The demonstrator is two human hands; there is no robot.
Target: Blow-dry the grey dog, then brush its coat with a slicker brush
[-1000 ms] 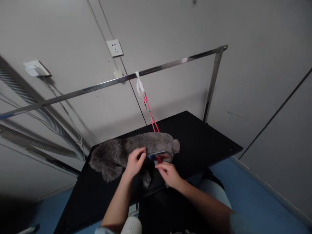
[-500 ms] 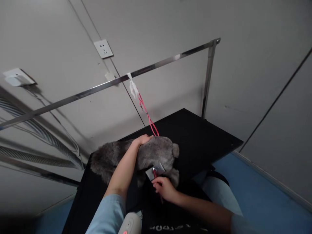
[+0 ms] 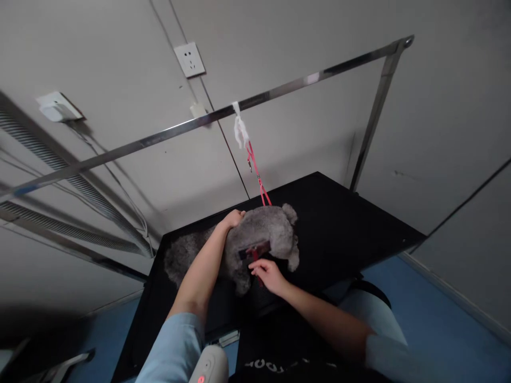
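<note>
A grey, fluffy-coated dog (image 3: 265,223) is on the black table (image 3: 343,229), its body stretching left behind my left forearm. My left hand (image 3: 233,218) is closed on the fur of its back, with the fingertips hidden on the far side. In my right hand (image 3: 269,275) is the red handle of a slicker brush (image 3: 255,252), gripped between thumb and fingers. The brush's wide head lies against the dog's near side. A pink lead loop (image 3: 264,192) comes down behind the dog's back; where it ends is hidden.
A metal bar (image 3: 167,134) spans above the table, with a white tie (image 3: 240,127) holding the lead. Ribbed hoses (image 3: 91,194) and cables run along the wall at left. A wall socket (image 3: 189,59) sits above the bar. A rounded grey device (image 3: 209,364) is close below me.
The brush has moved up from the lower leg area onto the dog's side, and its head has turned. The dog's rear has shifted. My view has also shifted; my left hand still holds the back.
</note>
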